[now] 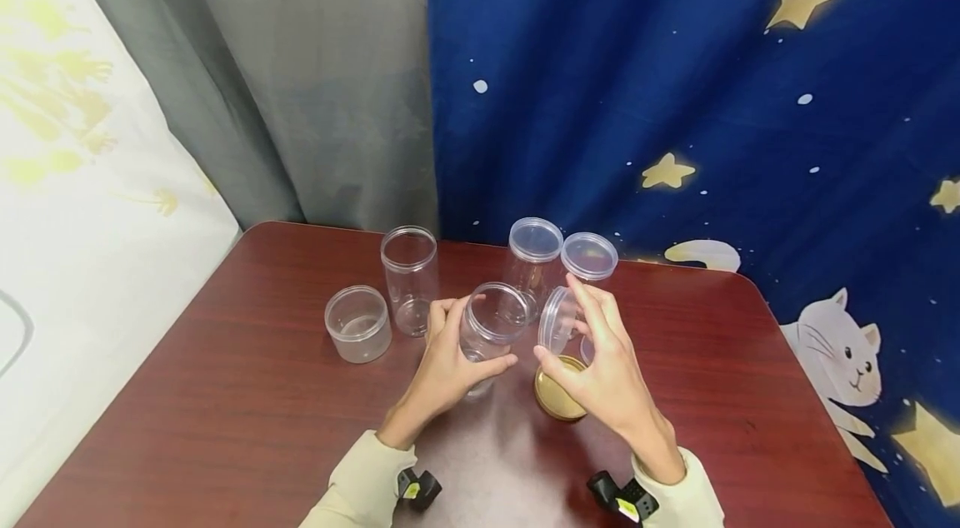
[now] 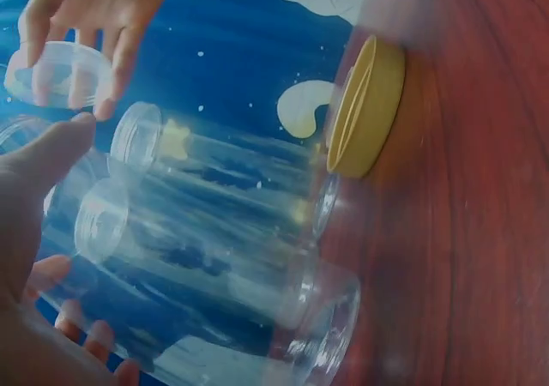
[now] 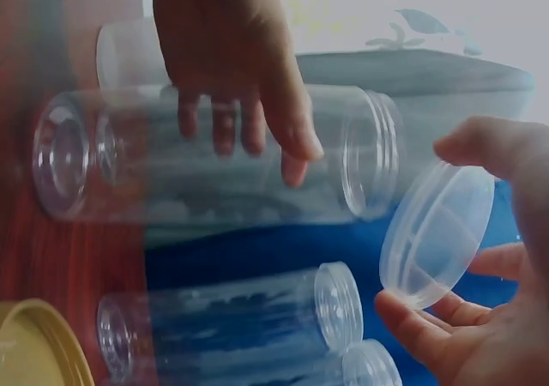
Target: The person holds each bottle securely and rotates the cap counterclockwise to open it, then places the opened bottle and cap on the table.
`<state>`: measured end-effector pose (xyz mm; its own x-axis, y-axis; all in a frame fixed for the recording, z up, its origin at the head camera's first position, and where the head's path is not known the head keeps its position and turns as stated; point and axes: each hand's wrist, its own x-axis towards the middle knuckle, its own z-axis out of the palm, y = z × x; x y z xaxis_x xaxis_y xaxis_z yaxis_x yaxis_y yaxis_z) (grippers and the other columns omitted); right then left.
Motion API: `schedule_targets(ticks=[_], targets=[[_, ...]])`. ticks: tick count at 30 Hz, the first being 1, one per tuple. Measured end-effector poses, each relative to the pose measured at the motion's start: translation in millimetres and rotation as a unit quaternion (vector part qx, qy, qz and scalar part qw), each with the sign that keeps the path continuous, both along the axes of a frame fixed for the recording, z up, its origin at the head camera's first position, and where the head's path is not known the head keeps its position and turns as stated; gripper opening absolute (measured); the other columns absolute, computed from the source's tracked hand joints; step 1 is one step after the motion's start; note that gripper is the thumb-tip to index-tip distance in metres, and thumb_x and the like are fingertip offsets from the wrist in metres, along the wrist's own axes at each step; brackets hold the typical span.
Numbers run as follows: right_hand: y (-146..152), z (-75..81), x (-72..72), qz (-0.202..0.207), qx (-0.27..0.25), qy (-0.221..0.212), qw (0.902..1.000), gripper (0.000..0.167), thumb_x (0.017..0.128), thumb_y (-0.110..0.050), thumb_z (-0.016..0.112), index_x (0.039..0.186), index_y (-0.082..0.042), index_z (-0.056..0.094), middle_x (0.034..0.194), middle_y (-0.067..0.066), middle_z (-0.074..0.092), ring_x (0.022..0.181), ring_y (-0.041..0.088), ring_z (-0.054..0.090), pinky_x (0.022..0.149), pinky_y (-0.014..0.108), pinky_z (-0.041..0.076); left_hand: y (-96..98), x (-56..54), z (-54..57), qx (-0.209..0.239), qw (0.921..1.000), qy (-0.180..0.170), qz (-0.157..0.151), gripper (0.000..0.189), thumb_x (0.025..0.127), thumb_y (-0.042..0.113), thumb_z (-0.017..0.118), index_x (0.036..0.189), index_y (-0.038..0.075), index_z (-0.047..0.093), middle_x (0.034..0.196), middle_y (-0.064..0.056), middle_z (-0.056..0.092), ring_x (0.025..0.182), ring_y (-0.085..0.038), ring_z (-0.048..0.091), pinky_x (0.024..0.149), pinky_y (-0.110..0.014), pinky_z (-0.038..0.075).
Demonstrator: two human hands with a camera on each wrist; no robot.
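Observation:
My left hand (image 1: 442, 366) grips a tall clear jar (image 1: 491, 328), its thumb and fingers around the side. That jar stands upright with an open, threaded rim (image 3: 373, 154). To its right, my right hand (image 1: 611, 374) pinches a clear round lid (image 1: 555, 321) by its edge between thumb and fingers. The lid is tilted nearly on edge, close beside the jar's mouth. In the right wrist view the lid (image 3: 439, 236) appears just off the rim. A gold lid (image 1: 558, 395) lies on the table below the right hand.
Two tall jars with clear lids, one behind the left hand's jar (image 1: 534, 249) and one further right (image 1: 589, 256), stand at the back. On the left are a tall clear jar (image 1: 410, 282) and a short jar (image 1: 358, 326). Curtains (image 1: 540, 95) hang behind the brown table (image 1: 247, 395).

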<state>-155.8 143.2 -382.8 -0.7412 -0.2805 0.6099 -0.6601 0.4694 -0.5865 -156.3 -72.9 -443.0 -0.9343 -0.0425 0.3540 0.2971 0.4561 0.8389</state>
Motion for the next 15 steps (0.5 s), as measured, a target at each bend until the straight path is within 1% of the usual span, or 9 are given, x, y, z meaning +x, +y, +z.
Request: schedule_targets(ticks=[2, 5, 8, 11, 13, 15], targets=[[4, -3.3, -2.7, 0.000, 0.000, -0.004, 1.0000, 0.091, 0.070, -0.005, 0.086, 0.149, -0.013, 0.042, 0.131, 0.012, 0.049, 0.104, 0.023, 0.066, 0.090, 0.024, 0.053, -1.8, -3.4, 0.0, -0.009, 0.9999, -0.001, 0.014, 0.090, 0.061, 0.035, 0.094, 0.139, 0.020, 0.051, 0.118, -0.008, 0.042, 0.115, -0.024, 0.041, 0.100, -0.048, 0.036], [10, -7.7, -6.3, -0.011, 0.007, -0.013, 0.9998, 0.086, 0.070, -0.005, 0.086, 0.145, -0.009, 0.045, 0.130, 0.013, 0.049, 0.105, 0.024, 0.065, 0.091, 0.031, 0.054, -3.8, -9.4, 0.3, -0.017, 0.9995, -0.001, 0.025, 0.091, 0.061, 0.036, 0.094, 0.139, 0.018, 0.050, 0.117, -0.008, 0.043, 0.115, -0.026, 0.041, 0.099, -0.048, 0.036], [18, -11.3, -8.4, -0.043, 0.031, -0.022, 0.9983, 0.082, 0.070, -0.012, 0.088, 0.140, -0.005, 0.047, 0.129, 0.012, 0.052, 0.105, 0.024, 0.064, 0.091, 0.037, 0.054, -4.9, -15.0, 0.8, -0.022, 0.9991, 0.001, 0.036, 0.090, 0.062, 0.035, 0.094, 0.139, 0.016, 0.050, 0.115, -0.009, 0.044, 0.113, -0.027, 0.042, 0.098, -0.047, 0.037], [29, -15.8, -8.5, -0.079, 0.060, -0.036, 0.9944, 0.080, 0.070, -0.018, 0.089, 0.136, -0.003, 0.047, 0.129, 0.011, 0.054, 0.102, 0.024, 0.064, 0.086, 0.043, 0.055, -5.0, -19.2, 1.6, -0.030, 0.9981, 0.003, 0.053, 0.089, 0.063, 0.036, 0.093, 0.138, 0.013, 0.051, 0.114, -0.010, 0.044, 0.111, -0.027, 0.044, 0.096, -0.045, 0.039], [37, -19.8, -7.2, -0.099, 0.074, -0.045, 0.9914, 0.080, 0.069, -0.020, 0.089, 0.135, -0.003, 0.047, 0.127, 0.011, 0.056, 0.098, 0.024, 0.065, 0.082, 0.044, 0.055, -4.9, -21.6, 2.4, -0.042, 0.9969, 0.006, 0.066, 0.089, 0.064, 0.038, 0.093, 0.137, 0.012, 0.050, 0.113, -0.011, 0.045, 0.109, -0.028, 0.046, 0.095, -0.045, 0.041], [45, -24.6, -5.8, -0.109, 0.080, -0.053, 0.9894, 0.081, 0.069, -0.020, 0.089, 0.136, -0.003, 0.046, 0.126, 0.012, 0.056, 0.096, 0.024, 0.065, 0.080, 0.044, 0.056, -4.8, -24.1, 3.0, -0.059, 0.9951, 0.013, 0.078, 0.089, 0.064, 0.038, 0.092, 0.137, 0.009, 0.050, 0.113, -0.012, 0.047, 0.108, -0.029, 0.049, 0.094, -0.046, 0.043]])
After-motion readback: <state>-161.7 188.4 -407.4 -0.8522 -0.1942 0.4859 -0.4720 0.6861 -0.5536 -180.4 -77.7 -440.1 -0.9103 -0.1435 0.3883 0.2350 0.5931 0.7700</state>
